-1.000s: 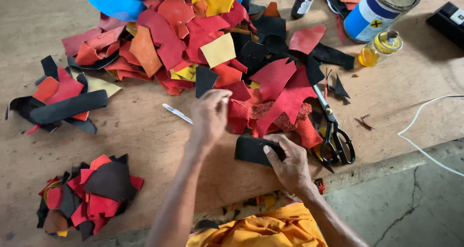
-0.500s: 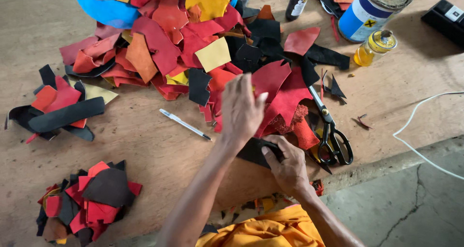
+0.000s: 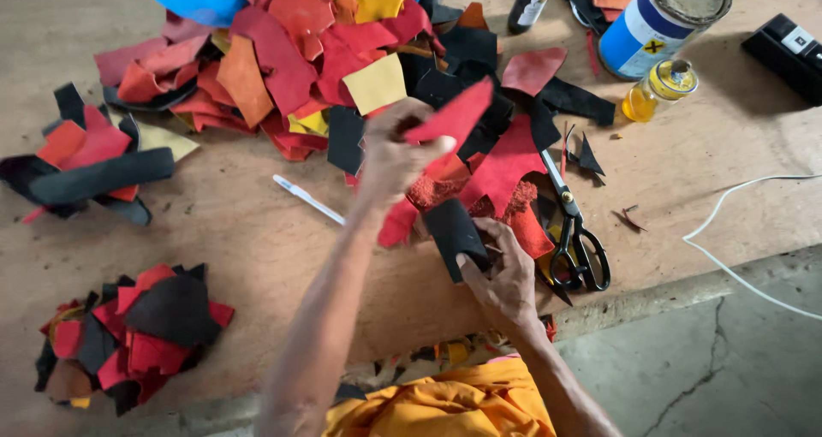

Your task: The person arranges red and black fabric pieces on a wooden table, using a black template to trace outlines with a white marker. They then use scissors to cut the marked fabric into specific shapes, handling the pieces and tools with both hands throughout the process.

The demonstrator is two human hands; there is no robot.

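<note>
- The left hand (image 3: 396, 150) is raised off the worktop (image 3: 257, 249), its forearm stretching straight up from the lower edge of the view, wrist slightly bent.
- Its grip is closed in a pinch on one red leather scrap (image 3: 452, 116), which is lifted clear above the big heap (image 3: 325, 60), held by its lower left end with the pointed end angled up to the right.
- The right hand (image 3: 505, 274) sits lower, near the front edge of the worktop, with its forearm coming in from the bottom right.
- Its grip is closed on one black leather piece (image 3: 451, 231), fingers curled over the lower end; the piece stands tilted, its upper end touching the red scraps beside it.
- One pair of black-handled scissors (image 3: 575, 236) lies just to the right of the right hand.
- One white pen-like tool (image 3: 306, 199) lies left of the left forearm.
- Three piles of scraps show: the big heap at the top, a smaller pile (image 3: 90, 163) at the left, and another pile (image 3: 133, 334) at the lower left.
- One blue-and-white tin can (image 3: 651, 30), one small yellow bottle (image 3: 658, 90) and one dark bottle (image 3: 531, 5) stand at the upper right.
- One white cord (image 3: 728, 231) trails off the right side.
</note>
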